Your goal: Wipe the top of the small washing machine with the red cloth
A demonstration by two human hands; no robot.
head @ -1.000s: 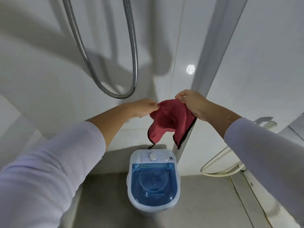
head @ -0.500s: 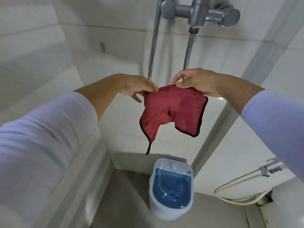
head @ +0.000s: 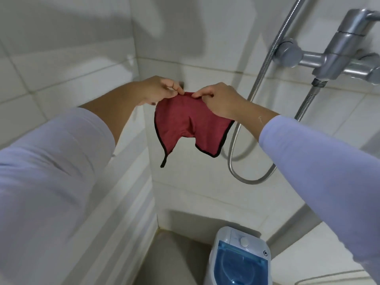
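A red cloth (head: 189, 124) with a black hem hangs in the air, high in front of the tiled wall. My left hand (head: 159, 90) pinches its top edge on the left. My right hand (head: 220, 99) pinches the top edge on the right, and the two pinches are close together. Far below, on the floor at the bottom right, stands the small washing machine (head: 239, 258), white with a blue see-through lid and a round dial; its lower part is cut off by the frame.
A chrome shower mixer (head: 337, 56) sticks out from the wall at the upper right. Its metal hose (head: 253, 181) loops down behind the cloth. White tiled walls meet in a corner behind the machine. A pale hose (head: 329, 274) lies at the bottom right.
The view has swung up and to the left, so the washing machine sits lower and further right. My hands have drawn closer together on the cloth's top edge.
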